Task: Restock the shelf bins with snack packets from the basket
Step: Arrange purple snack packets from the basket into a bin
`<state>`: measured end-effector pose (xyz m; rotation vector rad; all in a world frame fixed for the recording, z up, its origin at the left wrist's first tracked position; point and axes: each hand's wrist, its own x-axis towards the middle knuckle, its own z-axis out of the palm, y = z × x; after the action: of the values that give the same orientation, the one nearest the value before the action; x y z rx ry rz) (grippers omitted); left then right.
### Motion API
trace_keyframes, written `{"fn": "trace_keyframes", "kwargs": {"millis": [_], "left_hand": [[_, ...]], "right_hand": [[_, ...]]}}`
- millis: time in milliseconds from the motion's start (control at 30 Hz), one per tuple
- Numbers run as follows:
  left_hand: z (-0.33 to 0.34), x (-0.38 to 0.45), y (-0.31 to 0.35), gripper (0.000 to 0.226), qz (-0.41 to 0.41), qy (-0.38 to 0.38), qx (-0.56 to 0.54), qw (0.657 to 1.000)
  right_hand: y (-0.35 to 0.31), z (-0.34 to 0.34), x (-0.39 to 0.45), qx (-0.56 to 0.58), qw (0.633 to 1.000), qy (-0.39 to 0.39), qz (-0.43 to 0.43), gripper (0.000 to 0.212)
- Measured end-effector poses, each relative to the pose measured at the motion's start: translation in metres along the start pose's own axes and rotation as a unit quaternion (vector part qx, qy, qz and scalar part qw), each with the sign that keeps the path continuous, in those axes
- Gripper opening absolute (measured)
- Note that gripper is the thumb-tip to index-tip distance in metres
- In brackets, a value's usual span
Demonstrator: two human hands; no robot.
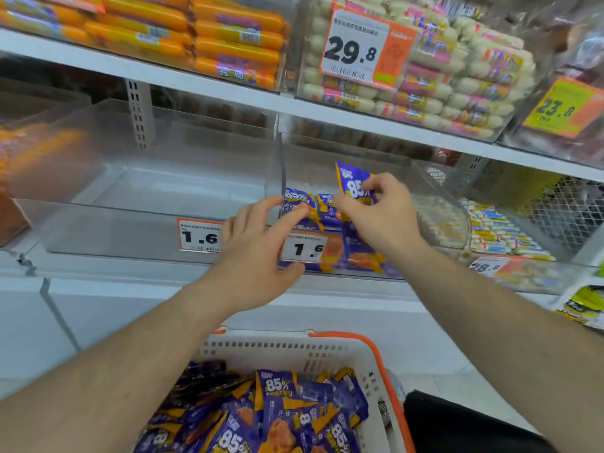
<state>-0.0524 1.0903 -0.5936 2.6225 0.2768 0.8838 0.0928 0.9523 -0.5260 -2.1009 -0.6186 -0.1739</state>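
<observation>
A clear shelf bin point(425, 178) at mid-height holds several purple-and-orange snack packets point(356, 246). My right hand point(376, 210) reaches into this bin and pinches one upright purple packet point(351, 178) marked 85%. My left hand point(258, 243) sits at the bin's front left corner, fingers spread over the rim and the 1.6 price tag point(304, 248), touching a lying packet point(299, 199). Below, a white basket point(369, 364) with an orange handle holds many more of the same packets point(277, 416).
Left of the filled bin stands a clear bin point(147, 191) with nothing in it and its own 1.6 tag point(199, 235). The shelf above carries orange sausages point(228, 37) and white sausage packs point(457, 80). More goods lie to the right point(500, 230).
</observation>
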Motion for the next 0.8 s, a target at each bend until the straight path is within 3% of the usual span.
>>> {"fn": "trace_keyframes", "kwargs": {"millis": [133, 233, 367, 433, 633, 700, 800], "left_hand": [[0.017, 0.003, -0.009, 0.085, -0.034, -0.082, 0.134, 0.987], [0.027, 0.002, -0.012, 0.088, -0.013, -0.072, 0.156, 0.985], [0.036, 0.0, -0.019, 0.094, -0.003, -0.037, 0.171, 0.985], [0.037, -0.001, -0.02, 0.094, 0.004, -0.022, 0.171, 0.985], [0.04, -0.002, -0.021, 0.099, 0.011, -0.012, 0.184, 0.983], [0.039, -0.002, -0.02, 0.099, 0.008, -0.012, 0.187, 0.982], [0.038, -0.002, -0.019, 0.1, 0.006, -0.009, 0.191, 0.982]], "right_hand": [[0.02, 0.004, 0.057, -0.101, 0.993, -0.021, 0.053, 0.049], [0.026, 0.014, 0.08, -0.171, 0.981, -0.042, 0.079, 0.051], [0.042, 0.04, 0.084, -0.311, 0.923, -0.191, 0.123, 0.051], [0.043, 0.044, 0.083, -0.339, 0.893, -0.263, 0.136, 0.042], [0.044, 0.042, 0.084, -0.392, 0.826, -0.381, 0.138, 0.036], [0.045, 0.044, 0.084, -0.422, 0.809, -0.387, 0.133, 0.034], [0.046, 0.045, 0.086, -0.426, 0.838, -0.334, 0.065, 0.032]]}}
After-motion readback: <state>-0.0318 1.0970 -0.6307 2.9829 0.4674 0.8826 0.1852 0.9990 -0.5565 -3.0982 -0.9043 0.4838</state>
